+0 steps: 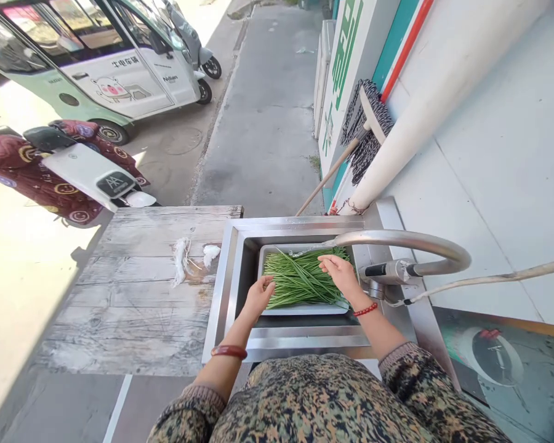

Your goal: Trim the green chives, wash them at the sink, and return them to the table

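One steel sink (240, 246) lies under both my hands, one tray (305, 309) inside it. One heap of chives (300, 277), too many to count, fills the tray: light, limp, slippery when wet, I judge, best gathered mid-bunch. My left hand (260, 294) and right hand (338, 272) rest flat on them, fingers spread, gripping nothing

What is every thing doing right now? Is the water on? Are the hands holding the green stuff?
Faucet: over the sink, water flow too faint to tell.
Green chives: lying flat in the tray.
Tray: sitting inside the sink.
Left hand: open, resting on the chives.
Right hand: open, pressing on the chives.
Mop: leaning against the wall.
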`<state>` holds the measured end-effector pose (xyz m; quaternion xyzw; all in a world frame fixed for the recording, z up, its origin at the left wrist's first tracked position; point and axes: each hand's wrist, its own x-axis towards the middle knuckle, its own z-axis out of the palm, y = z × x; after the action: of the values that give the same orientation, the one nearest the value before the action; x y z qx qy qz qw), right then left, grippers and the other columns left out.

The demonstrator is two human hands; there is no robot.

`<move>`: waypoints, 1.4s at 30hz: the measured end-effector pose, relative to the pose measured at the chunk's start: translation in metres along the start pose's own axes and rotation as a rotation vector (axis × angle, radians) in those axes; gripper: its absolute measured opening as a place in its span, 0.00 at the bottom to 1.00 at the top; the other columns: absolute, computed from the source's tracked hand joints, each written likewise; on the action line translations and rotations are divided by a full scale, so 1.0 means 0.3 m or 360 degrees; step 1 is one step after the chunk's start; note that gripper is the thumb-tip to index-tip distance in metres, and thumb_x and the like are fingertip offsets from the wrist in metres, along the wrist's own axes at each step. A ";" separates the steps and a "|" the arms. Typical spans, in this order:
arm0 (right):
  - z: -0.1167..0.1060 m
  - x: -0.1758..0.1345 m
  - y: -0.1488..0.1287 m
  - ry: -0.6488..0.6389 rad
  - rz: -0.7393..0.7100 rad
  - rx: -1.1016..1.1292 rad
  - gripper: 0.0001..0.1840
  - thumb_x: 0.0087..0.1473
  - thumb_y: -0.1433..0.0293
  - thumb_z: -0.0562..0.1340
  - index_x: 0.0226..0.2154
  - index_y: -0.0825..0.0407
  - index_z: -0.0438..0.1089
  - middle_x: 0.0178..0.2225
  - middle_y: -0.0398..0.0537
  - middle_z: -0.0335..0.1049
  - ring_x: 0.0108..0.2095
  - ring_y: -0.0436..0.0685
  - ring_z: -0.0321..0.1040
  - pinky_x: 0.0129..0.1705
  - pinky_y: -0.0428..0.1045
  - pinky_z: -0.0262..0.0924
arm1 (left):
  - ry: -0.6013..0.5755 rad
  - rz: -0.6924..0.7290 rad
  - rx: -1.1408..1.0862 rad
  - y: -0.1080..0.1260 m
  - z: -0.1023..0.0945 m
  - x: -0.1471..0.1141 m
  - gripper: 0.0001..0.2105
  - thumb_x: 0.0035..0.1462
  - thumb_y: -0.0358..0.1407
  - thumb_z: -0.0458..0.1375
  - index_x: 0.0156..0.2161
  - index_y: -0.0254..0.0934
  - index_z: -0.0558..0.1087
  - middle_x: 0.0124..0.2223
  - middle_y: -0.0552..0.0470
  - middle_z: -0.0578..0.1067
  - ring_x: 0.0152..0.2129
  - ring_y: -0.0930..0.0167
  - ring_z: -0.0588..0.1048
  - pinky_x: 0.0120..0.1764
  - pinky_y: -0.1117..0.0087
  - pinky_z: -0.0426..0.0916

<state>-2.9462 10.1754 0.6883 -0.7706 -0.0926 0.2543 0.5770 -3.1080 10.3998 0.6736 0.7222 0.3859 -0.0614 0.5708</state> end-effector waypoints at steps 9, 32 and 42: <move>0.171 0.155 -0.074 0.0000 0.0648 0.1312 0.05 0.51 0.71 0.65 0.35 0.51 0.74 0.33 0.46 0.77 0.33 0.49 0.75 0.35 0.44 0.70 | 0.0087 -0.0279 -0.0143 -0.182 0.014 -0.029 0.12 0.51 0.38 0.59 0.40 0.35 0.74 0.29 0.53 0.74 0.28 0.69 0.76 0.38 0.65 0.72; 0.221 0.124 -0.001 -0.0107 0.0560 0.0976 0.13 0.52 0.61 0.69 0.39 0.50 0.77 0.42 0.50 0.79 0.43 0.54 0.76 0.49 0.51 0.70 | -0.0363 -0.0586 -0.1239 -0.116 0.247 0.174 0.15 0.59 0.42 0.61 0.47 0.36 0.70 0.44 0.44 0.77 0.32 0.74 0.77 0.37 0.72 0.69; 0.275 0.154 0.031 -0.0006 0.0475 0.1423 0.10 0.60 0.63 0.60 0.28 0.47 0.67 0.27 0.40 0.71 0.27 0.49 0.70 0.32 0.45 0.70 | -0.0802 -0.0449 -0.1885 0.151 0.354 0.305 0.18 0.60 0.48 0.57 0.34 0.31 0.75 0.28 0.48 0.77 0.26 0.73 0.75 0.34 0.73 0.70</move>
<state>-2.9493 10.2622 0.6496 -0.4511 0.1368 0.3506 0.8093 -2.9785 10.3495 0.6242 0.1919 0.3000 -0.0802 0.9310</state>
